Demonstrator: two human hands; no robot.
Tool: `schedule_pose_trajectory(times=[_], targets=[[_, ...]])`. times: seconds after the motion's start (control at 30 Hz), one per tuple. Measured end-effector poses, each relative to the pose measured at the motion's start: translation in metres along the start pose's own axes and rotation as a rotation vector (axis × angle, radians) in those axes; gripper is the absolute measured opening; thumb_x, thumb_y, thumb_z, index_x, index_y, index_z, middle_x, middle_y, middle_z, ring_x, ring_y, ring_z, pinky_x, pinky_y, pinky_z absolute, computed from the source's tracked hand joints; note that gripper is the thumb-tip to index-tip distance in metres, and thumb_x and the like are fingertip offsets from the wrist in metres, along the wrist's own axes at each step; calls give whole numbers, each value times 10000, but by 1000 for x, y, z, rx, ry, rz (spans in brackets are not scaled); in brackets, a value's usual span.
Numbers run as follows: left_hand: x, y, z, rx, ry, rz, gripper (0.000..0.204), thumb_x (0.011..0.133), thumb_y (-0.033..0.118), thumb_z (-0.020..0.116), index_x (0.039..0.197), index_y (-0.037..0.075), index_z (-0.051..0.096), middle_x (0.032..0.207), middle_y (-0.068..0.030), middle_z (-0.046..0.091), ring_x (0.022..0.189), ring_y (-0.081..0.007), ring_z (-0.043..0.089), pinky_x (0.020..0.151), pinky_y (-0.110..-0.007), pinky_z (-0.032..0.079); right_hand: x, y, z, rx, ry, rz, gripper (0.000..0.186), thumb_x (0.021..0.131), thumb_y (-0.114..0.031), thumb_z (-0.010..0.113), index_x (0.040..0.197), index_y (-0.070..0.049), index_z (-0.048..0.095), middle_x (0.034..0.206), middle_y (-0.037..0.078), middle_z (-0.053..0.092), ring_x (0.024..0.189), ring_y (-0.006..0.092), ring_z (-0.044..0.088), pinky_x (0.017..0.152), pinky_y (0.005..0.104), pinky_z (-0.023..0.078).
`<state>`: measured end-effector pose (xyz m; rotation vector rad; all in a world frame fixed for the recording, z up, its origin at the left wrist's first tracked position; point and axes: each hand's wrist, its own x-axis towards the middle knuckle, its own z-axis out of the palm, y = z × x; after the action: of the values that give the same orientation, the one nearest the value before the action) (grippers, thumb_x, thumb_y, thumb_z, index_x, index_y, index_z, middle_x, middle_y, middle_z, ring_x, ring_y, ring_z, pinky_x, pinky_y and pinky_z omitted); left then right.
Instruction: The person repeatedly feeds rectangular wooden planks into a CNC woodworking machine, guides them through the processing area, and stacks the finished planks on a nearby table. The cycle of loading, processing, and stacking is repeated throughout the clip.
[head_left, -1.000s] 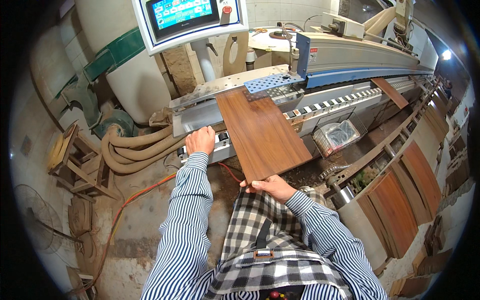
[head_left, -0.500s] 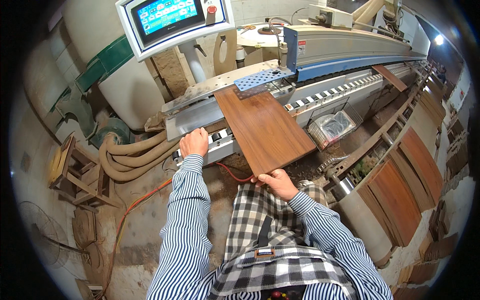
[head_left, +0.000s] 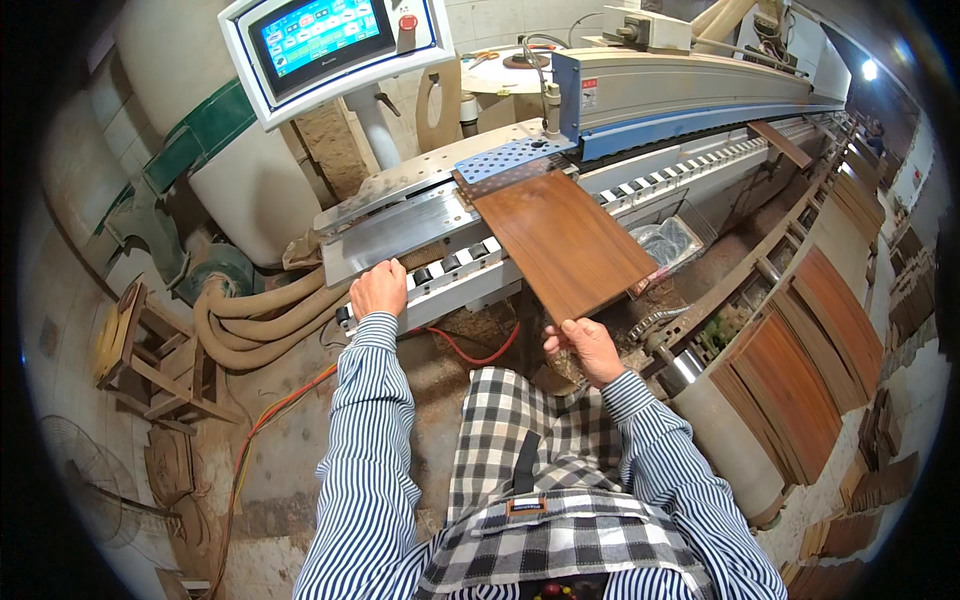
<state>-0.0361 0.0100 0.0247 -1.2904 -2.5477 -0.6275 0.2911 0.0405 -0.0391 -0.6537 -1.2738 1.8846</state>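
A brown wood-grain board [head_left: 565,240] lies across the machine's roller rail [head_left: 450,268], its far end under a perforated blue plate [head_left: 510,158]. My right hand [head_left: 585,348] pinches the board's near corner between thumb and fingers. My left hand [head_left: 380,290] has its fingers curled on the edge of the roller rail, left of the board, beside a long metal plate [head_left: 390,236]. A control screen [head_left: 325,45] on a post stands above at the back left.
Ribbed hoses [head_left: 250,325] and a wooden stool [head_left: 150,355] are at the left, with cables on the floor. A wire basket [head_left: 668,258] hangs off the machine. Another board [head_left: 780,143] is farther along. Stacked boards [head_left: 770,390] lie on a roller conveyor at the right. A person [head_left: 873,133] is far right.
The board has slid rightward along the machine and a little away from me, with my right hand following. My left hand stays on the rail's edge. The view has shifted slightly.
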Motion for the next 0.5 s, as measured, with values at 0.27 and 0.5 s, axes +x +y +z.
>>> schedule_pose_trajectory(times=[0.27, 0.5], targets=[[-2, 0, 0, 21, 15, -6, 421, 875, 343, 407, 740, 36, 662, 744, -218, 627, 714, -382, 609, 728, -456, 458, -1, -13, -38, -27, 159, -34, 439, 928, -393, 465, 726, -20, 579, 594, 57, 574, 561, 133, 564, 558, 249, 458], [6, 0, 12, 35, -44, 17, 473, 880, 371, 325, 833, 57, 676, 836, -198, 640, 803, -379, 617, 751, -469, 469, -12, -35, -78, 8, 457, -37, 444, 907, -455, 472, 816, -36, 588, 603, 42, 583, 548, 112, 543, 543, 232, 440]])
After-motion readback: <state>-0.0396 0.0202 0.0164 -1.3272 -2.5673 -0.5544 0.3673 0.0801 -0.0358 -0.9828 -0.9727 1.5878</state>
